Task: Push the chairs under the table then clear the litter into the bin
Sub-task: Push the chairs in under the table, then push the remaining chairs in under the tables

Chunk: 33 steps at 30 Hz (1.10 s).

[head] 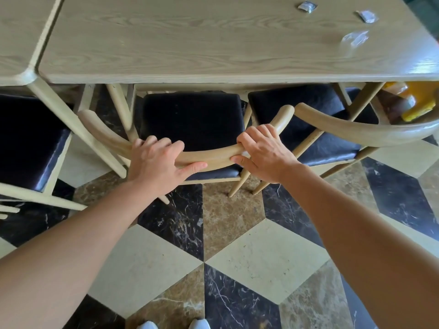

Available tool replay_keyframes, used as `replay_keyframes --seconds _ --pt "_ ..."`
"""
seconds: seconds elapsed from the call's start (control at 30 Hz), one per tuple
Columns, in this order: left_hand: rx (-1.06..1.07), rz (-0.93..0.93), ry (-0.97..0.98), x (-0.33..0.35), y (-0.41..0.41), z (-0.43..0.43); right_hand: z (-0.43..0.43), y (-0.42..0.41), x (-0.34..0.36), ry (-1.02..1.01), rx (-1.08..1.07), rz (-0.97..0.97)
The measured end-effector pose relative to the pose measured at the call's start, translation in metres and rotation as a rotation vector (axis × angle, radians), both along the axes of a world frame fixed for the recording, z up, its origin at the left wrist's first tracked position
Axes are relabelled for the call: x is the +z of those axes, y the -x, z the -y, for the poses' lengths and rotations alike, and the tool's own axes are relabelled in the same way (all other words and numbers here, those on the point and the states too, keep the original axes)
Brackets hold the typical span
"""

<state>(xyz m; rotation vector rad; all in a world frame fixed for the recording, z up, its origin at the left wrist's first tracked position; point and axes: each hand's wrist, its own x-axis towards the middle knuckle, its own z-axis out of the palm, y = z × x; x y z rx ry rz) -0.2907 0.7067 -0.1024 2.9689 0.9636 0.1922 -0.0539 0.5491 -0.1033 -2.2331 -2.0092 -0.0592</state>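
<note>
A pale wooden chair (192, 119) with a black padded seat stands in front of me, its seat partly under the light wood table (190, 43). My left hand (159, 160) and my right hand (263, 153) both grip its curved backrest rail (213, 157). A second matching chair (308, 115) stands to the right, also partly under the table. Litter lies on the far right of the tabletop: two small crumpled wrappers (307, 6) (367, 15) and a clear plastic piece (354, 39).
Another table (16, 43) abuts on the left, with a third black-seated chair (26, 138) beside it. A yellow object (415, 100) shows under the table at the right. The floor (237, 257) is cube-patterned marble tile; my white shoes (173, 325) show at the bottom edge.
</note>
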Motion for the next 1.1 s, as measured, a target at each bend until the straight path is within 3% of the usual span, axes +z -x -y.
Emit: replay_keyframes --seconds 0.17,0.3,0.5,0.77,0.93,1.1 --pt "0.060 -0.226 0.152 0.022 -0.005 0.003 0.000 0.017 0.022 0.202 -0.098 0.070" --pt "0.055 -0.431 0.237 0.059 -0.005 0.008 0.008 0.052 0.060 0.286 -0.271 -0.105" --pt "0.025 -0.259 0.397 0.141 0.012 0.032 0.044 0.094 0.158 0.264 -0.678 -0.372" --pt "-0.183 -0.160 0.383 0.237 0.002 0.104 0.131 0.122 0.263 0.200 -0.961 -0.358" --pt "-0.358 -0.220 0.374 0.267 -0.044 0.147 0.179 0.111 0.294 0.260 -1.055 -0.331" --pt "-0.527 -0.334 0.292 0.279 -0.126 0.203 0.235 0.069 0.296 0.193 -1.179 -0.379"
